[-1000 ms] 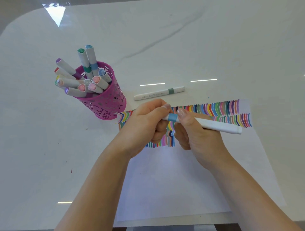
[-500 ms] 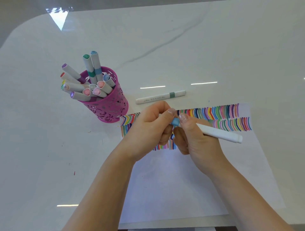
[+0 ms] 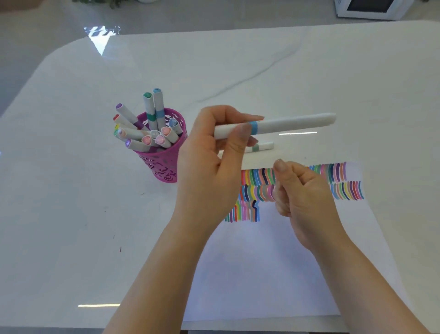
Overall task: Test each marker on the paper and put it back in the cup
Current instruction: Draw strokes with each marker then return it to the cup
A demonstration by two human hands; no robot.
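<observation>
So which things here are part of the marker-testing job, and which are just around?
Job: blue-banded marker in left hand, right hand, pink cup, paper, green-banded marker on table.
Bystanders: white appliance, plant.

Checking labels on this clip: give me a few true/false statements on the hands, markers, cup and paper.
1. The left hand holds a marker with a blue band. True.
2. The right hand grips that marker too. False: it is curled over the paper, apart from the marker.
3. The pink cup lies tipped over. False: it stands upright with markers in it.
4. Another marker lies on the table behind the left hand. True.
5. The paper is blank. False: rows of coloured strokes cross its top.
</observation>
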